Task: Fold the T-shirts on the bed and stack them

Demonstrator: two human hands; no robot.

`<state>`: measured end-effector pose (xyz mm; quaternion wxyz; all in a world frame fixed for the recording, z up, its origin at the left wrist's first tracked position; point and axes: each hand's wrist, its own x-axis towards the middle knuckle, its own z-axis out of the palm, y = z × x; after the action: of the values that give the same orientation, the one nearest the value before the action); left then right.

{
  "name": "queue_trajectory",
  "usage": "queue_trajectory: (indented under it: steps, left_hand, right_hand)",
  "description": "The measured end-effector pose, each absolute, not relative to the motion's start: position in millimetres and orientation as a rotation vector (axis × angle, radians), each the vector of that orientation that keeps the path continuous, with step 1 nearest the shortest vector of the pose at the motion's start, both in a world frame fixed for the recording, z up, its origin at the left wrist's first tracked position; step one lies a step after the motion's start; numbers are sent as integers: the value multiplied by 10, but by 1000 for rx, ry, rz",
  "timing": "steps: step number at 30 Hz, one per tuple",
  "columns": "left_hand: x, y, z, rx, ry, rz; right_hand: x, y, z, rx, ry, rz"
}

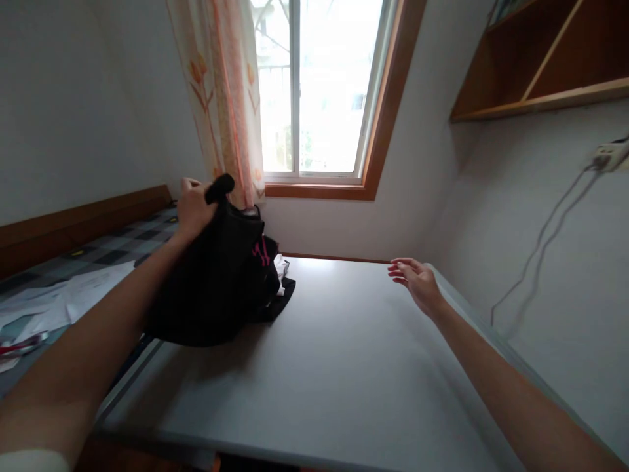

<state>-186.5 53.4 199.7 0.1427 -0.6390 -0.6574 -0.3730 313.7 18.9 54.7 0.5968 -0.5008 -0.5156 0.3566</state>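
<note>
My left hand is closed round the top of a black fabric bag with a pink marking on its side. The bag hangs tilted over the left side of the pale desk; whether its bottom touches the desktop I cannot tell. Beside its right edge, something white and crumpled and a flap of black fabric show, partly hidden by the bag. My right hand hovers over the right part of the desk, fingers stretched out and apart, holding nothing.
On the left is a bed with a checked cover and loose papers. A curtain hangs by the window. At the right, a wooden shelf is above a cable running down from a socket.
</note>
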Motion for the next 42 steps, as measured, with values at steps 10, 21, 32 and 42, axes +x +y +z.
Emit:
queue_trajectory:
  steps: [10,21,32,42]
  left_hand:
    - [-1620,700,1006,-1966,-2348,-320]
    - [-1494,717,879,-1890,-2196,-244]
    - [-66,212,641,-2326,-1295,-569]
    - [528,117,-368,-2807,-1469,-421]
  right_hand:
    - [3101,286,358,-1239,-1255,964]
    - [3143,387,-143,-1343,-1306,920]
    - [3406,337,-452,-1520,-1468,436]
    - [3349,188,-473,-1927,-1821,-147]
